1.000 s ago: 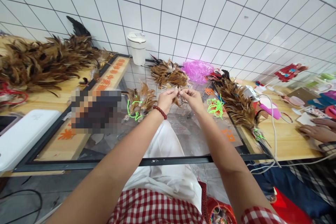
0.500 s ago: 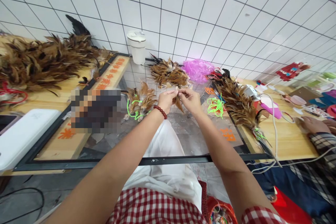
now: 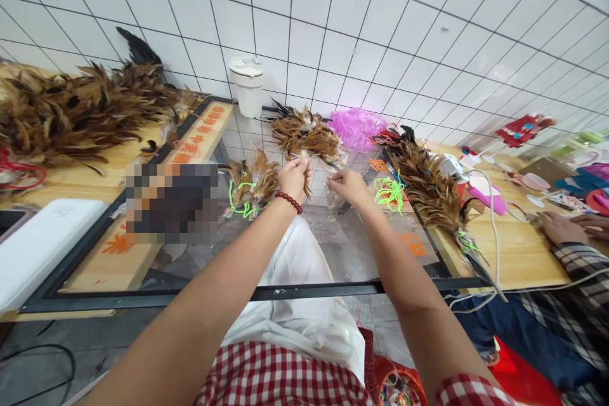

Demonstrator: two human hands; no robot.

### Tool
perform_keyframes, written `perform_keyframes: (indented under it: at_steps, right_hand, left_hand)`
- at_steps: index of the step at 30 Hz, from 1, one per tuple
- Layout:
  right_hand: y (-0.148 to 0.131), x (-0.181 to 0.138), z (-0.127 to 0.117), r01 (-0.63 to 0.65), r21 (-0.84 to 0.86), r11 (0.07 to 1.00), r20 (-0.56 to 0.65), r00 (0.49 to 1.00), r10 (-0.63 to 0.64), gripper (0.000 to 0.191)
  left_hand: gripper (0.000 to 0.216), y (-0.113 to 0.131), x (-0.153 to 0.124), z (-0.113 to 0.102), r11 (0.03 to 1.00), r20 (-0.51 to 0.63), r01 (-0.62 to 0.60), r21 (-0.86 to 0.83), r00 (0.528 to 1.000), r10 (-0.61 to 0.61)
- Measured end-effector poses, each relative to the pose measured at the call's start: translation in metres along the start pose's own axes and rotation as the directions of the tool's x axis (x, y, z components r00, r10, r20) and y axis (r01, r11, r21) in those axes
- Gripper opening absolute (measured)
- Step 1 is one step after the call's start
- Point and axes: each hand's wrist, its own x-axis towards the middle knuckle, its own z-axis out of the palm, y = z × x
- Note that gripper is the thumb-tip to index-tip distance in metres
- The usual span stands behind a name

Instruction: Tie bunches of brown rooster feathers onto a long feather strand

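Observation:
In the head view, my left hand (image 3: 295, 179), with a dark red bead bracelet (image 3: 288, 202) at its wrist, is closed on a brown feather (image 3: 307, 188) whose tip points down. My right hand (image 3: 349, 188) is apart from it to the right, thumb and fingers pinched together. What that pinch holds is too small to make out. Just beyond both hands lies a brown feather bundle (image 3: 304, 133) on the glass tabletop (image 3: 328, 247). Left of my left hand is a smaller feather bunch (image 3: 264, 174) with green cord (image 3: 240, 206).
Tangled green cord (image 3: 389, 194) and a long feather bundle (image 3: 423, 171) lie at right. Behind are a pink plastic bag (image 3: 359, 128) and a white lidded cup (image 3: 247, 85). A large feather pile (image 3: 76, 111) covers the left. Another person's hand (image 3: 564, 228) rests far right.
My hands were together at the fingertips and have moved apart. The right hand went right and slightly down; the left stays closed on the feather.

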Motion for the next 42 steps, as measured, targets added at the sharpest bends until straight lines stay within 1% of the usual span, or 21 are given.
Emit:
perform_keyframes:
  at_steps: [3,4,7,10,12,14,15,17,18,20,22,24,26,28,30,31,33,35,37,39,42]
  right_hand:
    - [-0.002,0.003,0.004,0.044,0.228,0.973,0.05,0.997,-0.057,0.01]
    - [-0.003,0.004,0.004,0.059,0.359,0.932,0.047,0.996,-0.081,0.011]
    - [-0.006,0.005,0.002,0.061,0.688,0.723,0.027,0.994,-0.11,0.014]
    - [-0.007,0.006,0.002,0.002,0.796,0.605,0.086,0.989,-0.118,0.017]
    - [-0.003,0.008,0.004,0.005,0.784,0.621,0.058,0.995,-0.08,0.022]
    - [0.003,0.01,0.005,0.084,0.673,0.735,-0.119,0.993,-0.005,0.031]
    - [0.006,0.011,0.004,0.133,0.573,0.809,-0.235,0.972,0.006,0.033]
    - [0.01,0.011,0.0,0.229,0.354,0.907,-0.363,0.927,-0.092,0.03]
    - [0.01,0.01,-0.003,0.289,0.282,0.915,-0.341,0.921,-0.186,0.025]
    - [0.009,0.007,-0.009,0.421,0.25,0.872,-0.179,0.905,-0.385,0.015]
    - [0.006,0.003,-0.012,0.512,0.283,0.811,0.022,0.842,-0.54,0.011]
    - [0.003,0.0,-0.012,0.556,0.274,0.784,0.155,0.779,-0.607,0.011]
    - [0.0,-0.002,-0.009,0.574,0.214,0.79,0.228,0.757,-0.612,0.012]
    - [-0.002,-0.003,-0.007,0.555,0.132,0.821,0.258,0.781,-0.569,0.012]
    - [-0.006,-0.003,-0.007,0.478,0.084,0.875,0.234,0.844,-0.483,0.012]
    - [-0.007,-0.002,-0.007,0.42,0.102,0.902,0.198,0.88,-0.432,0.012]
    - [-0.011,-0.002,-0.008,0.294,0.265,0.918,0.095,0.94,-0.328,0.009]
    - [-0.013,-0.001,-0.007,0.196,0.524,0.829,0.014,0.971,-0.239,0.009]
    - [-0.016,0.0,-0.005,0.137,0.728,0.672,-0.033,0.986,-0.166,0.015]
    - [-0.017,0.001,-0.002,0.109,0.835,0.54,-0.055,0.992,-0.115,0.024]
    - [-0.02,0.002,0.003,0.111,0.901,0.42,-0.098,0.994,-0.053,0.038]
  left_hand:
    - [0.011,0.001,-0.001,0.0,1.0,0.004,0.002,0.011,1.0,-0.002]
    - [0.01,0.001,-0.002,0.001,1.0,0.003,0.007,0.013,1.0,-0.007]
    - [0.009,0.002,-0.004,0.002,1.0,0.003,0.019,0.023,1.0,-0.019]
    - [0.012,0.004,-0.006,0.003,0.999,0.015,0.018,0.042,1.0,-0.019]
    - [0.011,0.004,-0.006,0.003,0.999,0.01,0.023,0.041,1.0,-0.024]
    - [0.009,0.004,-0.006,0.003,0.999,-0.001,0.029,0.031,1.0,-0.029]
    - [0.007,0.004,-0.006,0.003,0.999,-0.001,0.03,0.026,1.0,-0.03]
    - [0.007,0.004,-0.005,0.002,0.999,-0.001,0.031,0.021,1.0,-0.031]
    - [0.007,0.004,-0.005,0.002,0.999,0.0,0.03,0.019,1.0,-0.03]
    - [0.008,0.003,-0.004,0.002,1.0,0.003,0.025,0.016,1.0,-0.025]
    - [0.01,0.002,-0.004,0.002,1.0,0.004,0.017,0.018,1.0,-0.017]
    - [0.011,0.002,-0.003,0.002,1.0,0.006,0.015,0.023,1.0,-0.015]
    - [0.012,0.002,-0.003,0.002,0.999,0.008,0.02,0.025,1.0,-0.021]
    - [0.012,0.002,-0.003,0.002,0.999,0.013,0.025,0.025,1.0,-0.025]
    - [0.013,0.003,-0.003,0.002,0.999,0.02,0.023,0.026,1.0,-0.024]
    - [0.013,0.003,-0.003,0.002,0.999,0.024,0.021,0.028,0.999,-0.022]
    - [0.014,0.003,-0.004,0.002,0.999,0.028,0.016,0.033,0.999,-0.017]
    - [0.013,0.002,-0.005,0.003,0.999,0.036,0.015,0.048,0.999,-0.017]
    - [0.011,0.001,-0.007,0.003,0.998,0.062,0.015,0.068,0.998,-0.019]
    - [0.011,0.0,-0.009,0.004,0.996,0.103,0.02,0.084,0.994,-0.028]
    - [0.013,-0.002,-0.011,0.005,0.996,0.152,0.049,0.073,0.987,-0.06]
